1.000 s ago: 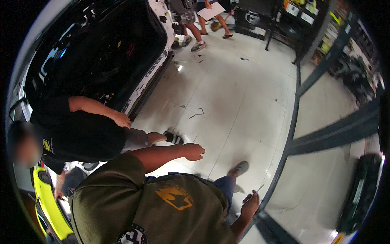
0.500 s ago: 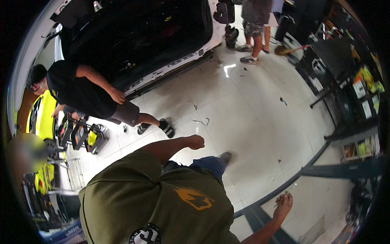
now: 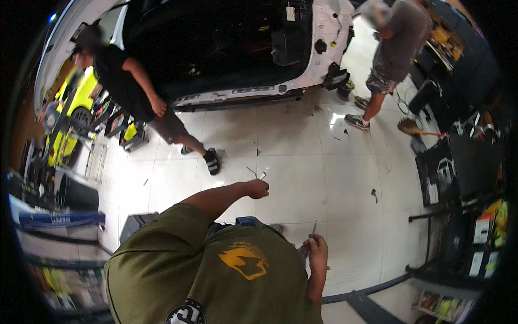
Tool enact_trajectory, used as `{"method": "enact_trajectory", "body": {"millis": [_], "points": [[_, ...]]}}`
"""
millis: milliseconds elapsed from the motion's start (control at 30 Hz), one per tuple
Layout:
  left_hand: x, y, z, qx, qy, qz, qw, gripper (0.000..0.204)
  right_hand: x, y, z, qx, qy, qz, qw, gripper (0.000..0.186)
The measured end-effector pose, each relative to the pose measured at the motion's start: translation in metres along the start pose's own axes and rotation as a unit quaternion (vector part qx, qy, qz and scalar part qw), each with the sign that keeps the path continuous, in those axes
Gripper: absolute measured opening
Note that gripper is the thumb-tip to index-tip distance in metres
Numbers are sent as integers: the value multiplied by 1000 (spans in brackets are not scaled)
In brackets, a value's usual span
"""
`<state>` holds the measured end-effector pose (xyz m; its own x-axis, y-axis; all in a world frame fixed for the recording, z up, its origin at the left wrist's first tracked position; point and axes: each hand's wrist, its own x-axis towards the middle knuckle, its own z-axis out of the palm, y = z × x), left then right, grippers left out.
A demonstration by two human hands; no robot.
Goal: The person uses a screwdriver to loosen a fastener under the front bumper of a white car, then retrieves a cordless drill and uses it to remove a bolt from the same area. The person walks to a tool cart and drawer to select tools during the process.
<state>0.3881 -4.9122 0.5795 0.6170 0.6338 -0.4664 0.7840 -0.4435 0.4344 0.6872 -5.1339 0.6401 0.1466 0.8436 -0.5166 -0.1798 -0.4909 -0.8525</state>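
On my feed the right hand (image 3: 315,249) has its fingers closed on a slim tool (image 3: 315,227), its pale shaft pointing up and away, just beside the olive shirt (image 3: 216,270). I'd judge it light and stiff, hard to break but possibly slick; I'd pinch it low, where the fingers already sit. The left hand (image 3: 258,188) is curled into a loose fist (I see nothing held, though its palm is hidden), and a bent thin strip (image 3: 253,171) shows on the floor (image 3: 291,186) just beyond it. Half a second ago the right hand was far out to the right; now it's close in, and the co-worker in grey (image 3: 402,40) shows well above the waist.
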Motion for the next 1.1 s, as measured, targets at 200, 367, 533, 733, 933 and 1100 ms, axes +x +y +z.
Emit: {"method": "enact_trajectory", "body": {"millis": [200, 367, 533, 733, 933, 1100], "points": [[-22, 76, 25, -50, -26, -120, 991, 42, 47, -44, -121, -103, -98, 14, 990, 22], [-13, 131, 39, -128, 8, -135, 983, 41, 118, -68, -196, -105, -54, 10, 993, 22], [-9, 161, 54, -88, -41, -106, 990, 40, 156, -64, -160, -124, -140, 6, 982, 21], [-17, 152, 35, -164, 15, -149, 975, 38, 143, -20, -90, -140, -222, 52, 963, 19], [-26, 153, -34, -374, 71, -122, 917, 39, 127, -47, 11, -139, -349, 41, 926, 20], [1, 148, -81, -445, 49, -89, 890, 35, 127, -96, 20, -34, -335, 34, 941, 22]]}}
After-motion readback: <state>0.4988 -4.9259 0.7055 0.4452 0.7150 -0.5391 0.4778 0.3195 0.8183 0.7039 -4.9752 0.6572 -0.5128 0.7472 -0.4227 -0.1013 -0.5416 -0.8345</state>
